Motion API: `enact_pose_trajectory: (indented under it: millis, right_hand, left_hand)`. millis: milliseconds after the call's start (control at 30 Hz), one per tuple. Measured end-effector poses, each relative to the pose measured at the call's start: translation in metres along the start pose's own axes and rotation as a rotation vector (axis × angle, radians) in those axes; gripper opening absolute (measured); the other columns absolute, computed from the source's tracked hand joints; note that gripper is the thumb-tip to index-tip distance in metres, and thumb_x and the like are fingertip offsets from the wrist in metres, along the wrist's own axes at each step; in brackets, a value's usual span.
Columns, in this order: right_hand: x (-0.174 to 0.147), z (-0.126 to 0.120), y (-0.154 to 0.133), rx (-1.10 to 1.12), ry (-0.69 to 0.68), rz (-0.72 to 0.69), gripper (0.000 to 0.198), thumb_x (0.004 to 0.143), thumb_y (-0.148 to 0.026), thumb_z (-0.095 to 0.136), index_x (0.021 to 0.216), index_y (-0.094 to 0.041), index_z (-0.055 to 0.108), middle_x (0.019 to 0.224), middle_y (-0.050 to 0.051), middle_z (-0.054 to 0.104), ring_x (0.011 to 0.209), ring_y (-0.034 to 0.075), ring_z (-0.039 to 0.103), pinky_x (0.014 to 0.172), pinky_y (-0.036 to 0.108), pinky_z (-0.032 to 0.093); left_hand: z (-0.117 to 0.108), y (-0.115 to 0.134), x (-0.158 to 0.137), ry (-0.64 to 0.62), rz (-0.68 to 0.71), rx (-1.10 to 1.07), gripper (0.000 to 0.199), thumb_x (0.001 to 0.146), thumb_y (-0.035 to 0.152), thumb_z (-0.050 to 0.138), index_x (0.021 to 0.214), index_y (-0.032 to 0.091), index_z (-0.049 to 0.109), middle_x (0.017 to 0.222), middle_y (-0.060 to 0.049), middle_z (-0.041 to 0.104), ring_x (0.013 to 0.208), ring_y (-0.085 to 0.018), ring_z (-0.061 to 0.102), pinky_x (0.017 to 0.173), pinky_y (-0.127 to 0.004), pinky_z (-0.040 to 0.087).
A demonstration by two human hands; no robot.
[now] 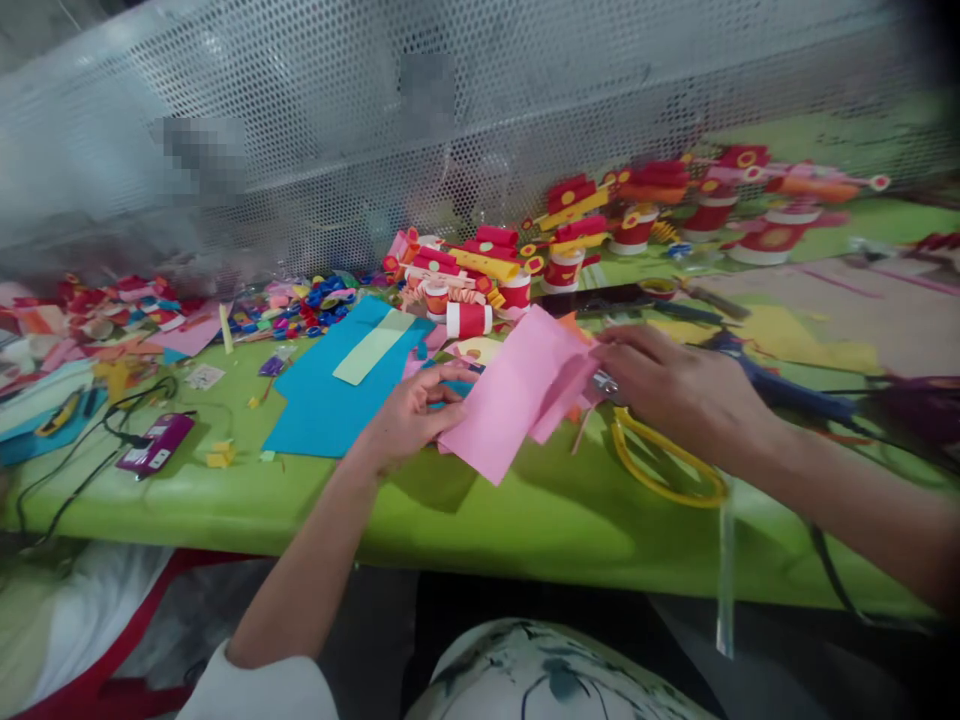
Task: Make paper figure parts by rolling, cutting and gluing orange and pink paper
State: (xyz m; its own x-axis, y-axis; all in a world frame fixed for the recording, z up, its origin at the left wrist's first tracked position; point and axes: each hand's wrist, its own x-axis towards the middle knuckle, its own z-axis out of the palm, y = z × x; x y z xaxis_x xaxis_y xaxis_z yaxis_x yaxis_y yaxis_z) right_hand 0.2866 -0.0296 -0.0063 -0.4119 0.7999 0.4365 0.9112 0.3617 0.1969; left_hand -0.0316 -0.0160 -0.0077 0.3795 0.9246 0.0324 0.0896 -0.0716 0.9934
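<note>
My left hand (411,415) pinches a pink paper sheet (501,402) at its left edge, thumb in front. The sheet tilts above the green table's near side, with a second pink flap behind its right part. At that right edge my right hand (667,385) has its bent fingers closed, seemingly on the paper; blur softens the fingertips. Just below its fingers and palm are scissors with a yellow loop handle (667,462) and a metal pivot; the blades are hidden. Blue sheets (322,400), with a pale green strip (375,347) on top, lie beside my left hand.
Red and yellow paper-cup models (517,265) stand along a perforated metal barrier (315,130). A blue glue gun (787,388) lies beyond my right forearm. A purple power strip (156,445) with black cables, a yellow cutter (58,412) and colourful scraps lie left.
</note>
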Motion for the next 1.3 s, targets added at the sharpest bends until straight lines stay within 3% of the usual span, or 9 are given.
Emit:
enact_pose_trajectory:
  millis: [100, 200, 333, 433, 567, 833, 1000, 1133, 1300]
  right_hand:
    - [0.001, -0.008, -0.002, -0.039, 0.034, 0.126, 0.035, 0.103, -0.022, 0.049, 0.133, -0.017, 0.065, 0.148, 0.018, 0.060, 0.093, 0.026, 0.073, 0.049, 0.031, 0.037]
    - [-0.020, -0.023, -0.015, 0.149, 0.076, 0.181, 0.035, 0.103, -0.033, 0.051, 0.131, -0.022, 0.068, 0.130, 0.012, 0.070, 0.086, 0.023, 0.074, 0.055, 0.032, 0.049]
    - [-0.065, -0.043, -0.045, 0.558, -0.155, 0.089, 0.049, 0.098, -0.030, 0.055, 0.147, -0.036, 0.056, 0.101, 0.001, 0.077, 0.074, 0.018, 0.074, 0.059, 0.030, 0.059]
    - [-0.087, -0.051, -0.065, 0.661, -0.142, 0.189, 0.043, 0.096, -0.034, 0.060, 0.138, -0.035, 0.065, 0.086, -0.002, 0.082, 0.063, 0.021, 0.076, 0.051, 0.031, 0.060]
    - [-0.096, -0.050, -0.077, 0.756, 0.019, 0.337, 0.023, 0.097, -0.030, 0.060, 0.111, -0.031, 0.079, 0.096, 0.001, 0.084, 0.074, 0.025, 0.080, 0.066, 0.035, 0.066]
    - [-0.112, -0.040, -0.084, 0.795, 0.054, 0.374, 0.020, 0.099, -0.029, 0.062, 0.115, -0.034, 0.074, 0.108, 0.000, 0.082, 0.089, 0.022, 0.079, 0.080, 0.034, 0.064]
    - [-0.113, -0.039, -0.093, 0.814, 0.017, 0.380, 0.013, 0.100, -0.027, 0.062, 0.107, -0.032, 0.071, 0.094, -0.002, 0.080, 0.077, 0.017, 0.077, 0.072, 0.027, 0.062]
    - [-0.111, -0.045, -0.104, 0.888, 0.040, 0.461, 0.010, 0.098, -0.026, 0.063, 0.102, -0.032, 0.070, 0.082, -0.003, 0.077, 0.063, 0.015, 0.071, 0.064, 0.027, 0.060]
    - [-0.109, -0.048, -0.117, 1.058, 0.054, 0.593, 0.007, 0.095, -0.026, 0.068, 0.093, -0.032, 0.071, 0.080, -0.004, 0.077, 0.062, 0.016, 0.071, 0.060, 0.028, 0.059]
  left_hand:
    - [0.023, -0.016, -0.003, 0.161, -0.019, -0.096, 0.018, 0.082, 0.028, 0.078, 0.098, 0.019, 0.079, 0.098, -0.007, 0.075, 0.077, -0.015, 0.063, 0.065, -0.023, 0.048]
    - [0.054, -0.029, -0.013, 0.315, -0.043, -0.230, 0.015, 0.081, 0.027, 0.079, 0.093, 0.018, 0.080, 0.096, -0.005, 0.076, 0.080, -0.013, 0.064, 0.070, -0.022, 0.049]
    - [0.092, -0.034, -0.031, 0.370, -0.167, -0.432, 0.027, 0.080, 0.033, 0.082, 0.103, 0.019, 0.082, 0.095, -0.005, 0.078, 0.076, -0.011, 0.066, 0.069, -0.021, 0.053]
    - [0.108, -0.031, -0.043, 0.325, -0.255, -0.558, 0.031, 0.072, 0.032, 0.088, 0.100, 0.019, 0.083, 0.090, -0.006, 0.080, 0.073, -0.014, 0.071, 0.070, -0.025, 0.059]
    - [0.112, -0.027, -0.053, 0.260, -0.282, -0.579, 0.026, 0.072, 0.027, 0.085, 0.098, 0.020, 0.084, 0.091, -0.006, 0.083, 0.079, -0.020, 0.077, 0.081, -0.035, 0.064]
    - [0.110, -0.031, -0.084, 0.016, -0.244, -0.259, 0.042, 0.081, 0.022, 0.082, 0.122, 0.027, 0.077, 0.107, -0.007, 0.081, 0.093, -0.021, 0.077, 0.079, -0.029, 0.062]
    - [0.122, -0.033, -0.090, 0.207, -0.114, -0.175, 0.011, 0.082, 0.022, 0.081, 0.092, 0.024, 0.083, 0.095, -0.005, 0.082, 0.089, -0.019, 0.075, 0.081, -0.028, 0.060]
    - [0.128, -0.032, -0.093, 0.263, -0.182, -0.232, 0.011, 0.076, 0.028, 0.086, 0.086, 0.023, 0.083, 0.084, -0.005, 0.081, 0.076, -0.018, 0.073, 0.070, -0.026, 0.059]
    - [0.130, -0.034, -0.098, 0.287, -0.260, -0.244, 0.014, 0.079, 0.034, 0.086, 0.081, 0.022, 0.081, 0.076, -0.003, 0.078, 0.069, -0.016, 0.070, 0.068, -0.026, 0.059]
